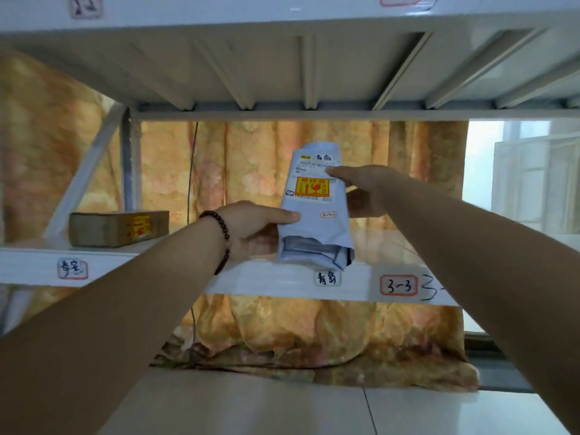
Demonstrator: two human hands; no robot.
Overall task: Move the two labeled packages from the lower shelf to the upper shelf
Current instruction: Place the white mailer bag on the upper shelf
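A pale blue-grey plastic mailer package (317, 227) with a printed label and an orange-yellow sticker stands upright above the front of the white shelf (175, 271). My left hand (254, 230), with a dark bead bracelet at the wrist, grips its lower left side. My right hand (361, 189) holds its upper right edge, fingers across the label. A brown cardboard box (117, 229) with a yellow sticker lies on the same shelf at the left, apart from both hands.
The underside of a higher white shelf (282, 67) spans the top. Handwritten tags mark the shelf's front edge, including "3-3" (398, 285). An orange patterned curtain (251, 164) hangs behind. A window (527, 183) is at the right; tiled floor lies below.
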